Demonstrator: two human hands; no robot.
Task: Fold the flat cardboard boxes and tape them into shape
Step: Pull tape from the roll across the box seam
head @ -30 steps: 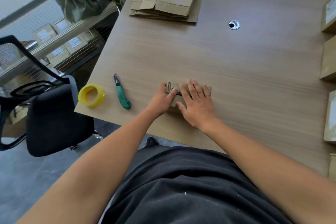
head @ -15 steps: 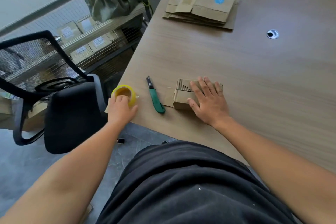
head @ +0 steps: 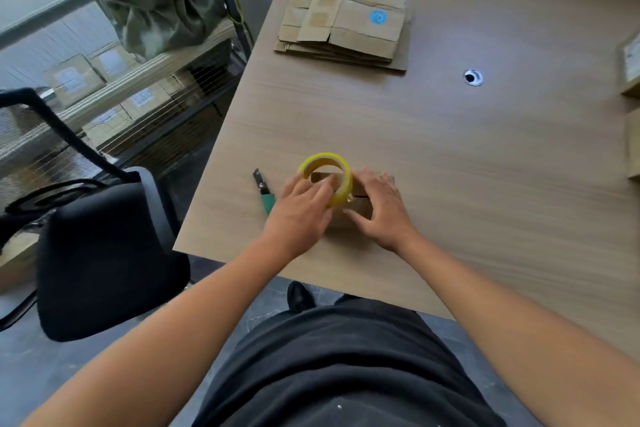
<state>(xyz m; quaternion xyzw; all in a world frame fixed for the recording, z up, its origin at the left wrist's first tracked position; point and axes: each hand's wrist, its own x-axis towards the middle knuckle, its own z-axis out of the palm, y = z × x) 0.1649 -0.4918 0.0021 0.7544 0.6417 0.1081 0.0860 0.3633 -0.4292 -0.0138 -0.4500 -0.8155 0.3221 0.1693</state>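
A small folded cardboard box [head: 360,206] sits near the front edge of the wooden table [head: 450,149]. My right hand [head: 382,210] lies flat on top of it with straight fingers. My left hand [head: 299,211] grips a yellow roll of tape [head: 327,177] and holds it upright over the box's left end. Most of the box is hidden under both hands. A stack of flat cardboard boxes [head: 346,28] lies at the far side of the table; the top one has a blue sticker.
A green utility knife [head: 265,192] lies just left of my left hand. A black office chair [head: 100,246] stands left of the table. Finished boxes [head: 632,66] line the right edge. A cable hole [head: 473,77] is in the tabletop. Shelves with cartons stand at left.
My left hand left the box, reached left to the tape roll, picked it up and brought it back over the box. My right hand stayed pressed on the box.
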